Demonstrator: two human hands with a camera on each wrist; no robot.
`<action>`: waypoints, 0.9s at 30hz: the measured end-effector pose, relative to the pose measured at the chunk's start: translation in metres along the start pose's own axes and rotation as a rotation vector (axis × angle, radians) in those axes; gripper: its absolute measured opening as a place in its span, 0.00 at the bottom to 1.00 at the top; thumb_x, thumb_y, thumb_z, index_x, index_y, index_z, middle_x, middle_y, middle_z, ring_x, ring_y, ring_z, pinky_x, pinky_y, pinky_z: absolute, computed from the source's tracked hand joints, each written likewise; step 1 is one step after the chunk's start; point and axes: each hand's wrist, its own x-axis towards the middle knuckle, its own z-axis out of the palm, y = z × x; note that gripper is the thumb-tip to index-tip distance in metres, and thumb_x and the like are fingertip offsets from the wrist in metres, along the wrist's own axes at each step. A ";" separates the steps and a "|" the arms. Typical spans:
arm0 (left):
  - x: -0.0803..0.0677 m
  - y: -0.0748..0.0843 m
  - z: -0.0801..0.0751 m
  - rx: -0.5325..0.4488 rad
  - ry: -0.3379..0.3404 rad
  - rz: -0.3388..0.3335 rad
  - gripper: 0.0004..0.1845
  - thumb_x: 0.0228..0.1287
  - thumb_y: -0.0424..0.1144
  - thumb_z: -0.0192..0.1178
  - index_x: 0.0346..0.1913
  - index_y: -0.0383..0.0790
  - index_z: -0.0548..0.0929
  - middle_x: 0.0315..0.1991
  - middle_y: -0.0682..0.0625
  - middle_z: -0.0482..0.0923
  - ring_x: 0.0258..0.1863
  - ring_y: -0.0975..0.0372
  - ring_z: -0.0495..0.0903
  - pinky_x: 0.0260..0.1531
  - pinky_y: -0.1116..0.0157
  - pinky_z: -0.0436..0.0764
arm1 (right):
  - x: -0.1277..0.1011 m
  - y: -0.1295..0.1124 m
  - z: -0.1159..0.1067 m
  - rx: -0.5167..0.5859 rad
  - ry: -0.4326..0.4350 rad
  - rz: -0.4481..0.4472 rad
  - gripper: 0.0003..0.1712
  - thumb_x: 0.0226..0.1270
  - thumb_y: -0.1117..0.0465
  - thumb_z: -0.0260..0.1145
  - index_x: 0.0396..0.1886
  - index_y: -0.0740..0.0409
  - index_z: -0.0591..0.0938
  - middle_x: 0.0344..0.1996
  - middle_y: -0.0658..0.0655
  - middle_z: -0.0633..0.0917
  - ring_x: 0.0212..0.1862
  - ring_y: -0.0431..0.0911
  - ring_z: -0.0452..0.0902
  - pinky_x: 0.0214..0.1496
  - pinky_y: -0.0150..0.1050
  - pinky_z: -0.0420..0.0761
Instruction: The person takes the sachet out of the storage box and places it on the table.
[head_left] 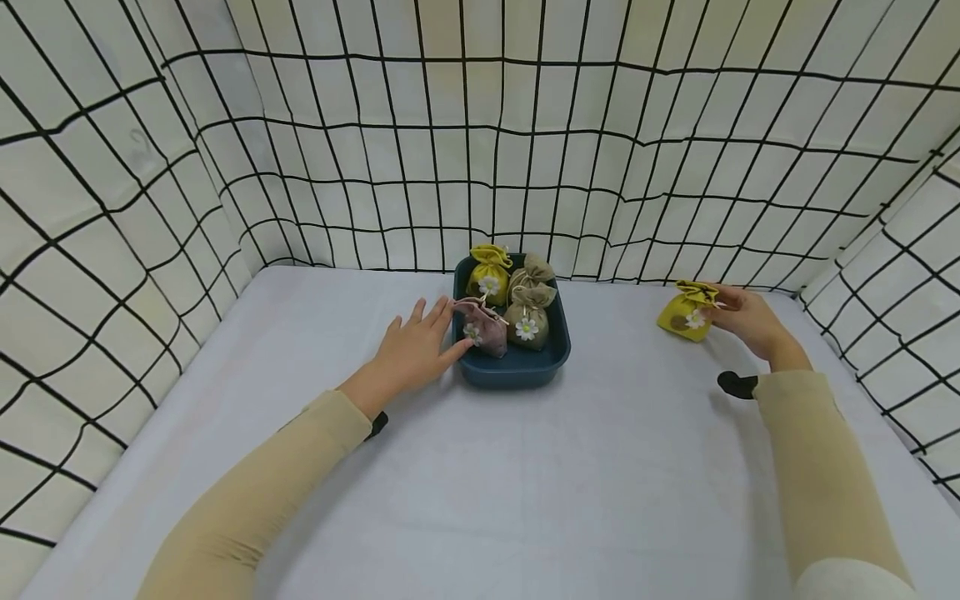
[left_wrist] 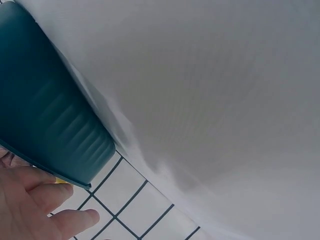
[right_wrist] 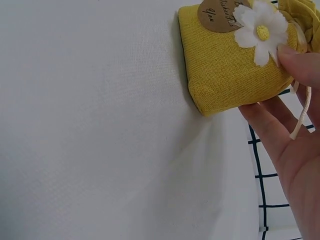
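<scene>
Bag: a small yellow bag (head_left: 686,314) with a white daisy and a brown tag, on the right side of the table, well apart from the blue tray (head_left: 517,371).
Right hand (head_left: 750,321): fingers curled, pinching the bag.
Left hand (head_left: 412,350): fingers straight, touching the tray's left side, holding nothing.
Table (head_left: 525,483): covered in white cloth.
Walls (head_left: 525,125): white with black grid lines.

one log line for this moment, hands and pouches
left hand: open, fingers on tray edge | right hand: pinching yellow pouch on the table | tray: four pouches inside
</scene>
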 end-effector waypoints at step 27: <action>-0.001 0.001 0.000 -0.006 -0.006 -0.003 0.43 0.80 0.64 0.42 0.83 0.37 0.50 0.82 0.43 0.45 0.80 0.42 0.42 0.71 0.35 0.51 | -0.009 -0.005 -0.001 0.017 0.041 0.044 0.37 0.82 0.63 0.57 0.80 0.73 0.53 0.76 0.74 0.57 0.65 0.50 0.67 0.60 0.39 0.79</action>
